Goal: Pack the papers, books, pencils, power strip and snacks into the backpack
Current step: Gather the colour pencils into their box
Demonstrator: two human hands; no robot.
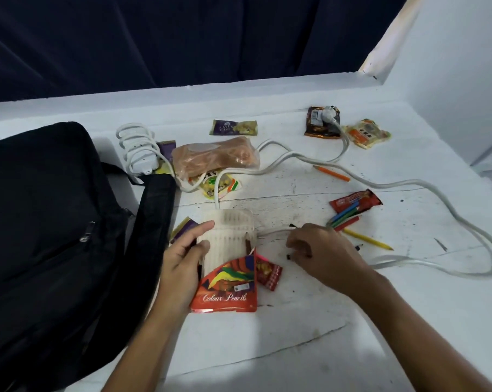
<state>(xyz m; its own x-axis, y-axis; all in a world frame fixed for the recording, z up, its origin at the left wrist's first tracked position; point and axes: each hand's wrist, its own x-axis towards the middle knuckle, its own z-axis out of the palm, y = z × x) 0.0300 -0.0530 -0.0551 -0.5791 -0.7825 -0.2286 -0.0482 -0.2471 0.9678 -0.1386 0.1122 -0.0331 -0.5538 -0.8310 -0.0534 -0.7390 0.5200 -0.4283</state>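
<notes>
The colour pencil box (pixel 225 278), its white tray slid out, lies on the white table (pixel 309 321) beside the black backpack (pixel 49 227), gripped by the left hand (pixel 182 267), while the right hand (pixel 321 253) curls its fingers over a dark pencil, loose pencils (pixel 349 222) and power strip cord (pixel 408 185) beyond.

Cool, fairly dim light fell from the upper right, leaving the white counter (pixel 309 321) bluish. Soft arm shadows darkened its near edge. The black backpack (pixel 47 222) lost detail. Wide-angle bending curved the edges; fine detail looked soft.
</notes>
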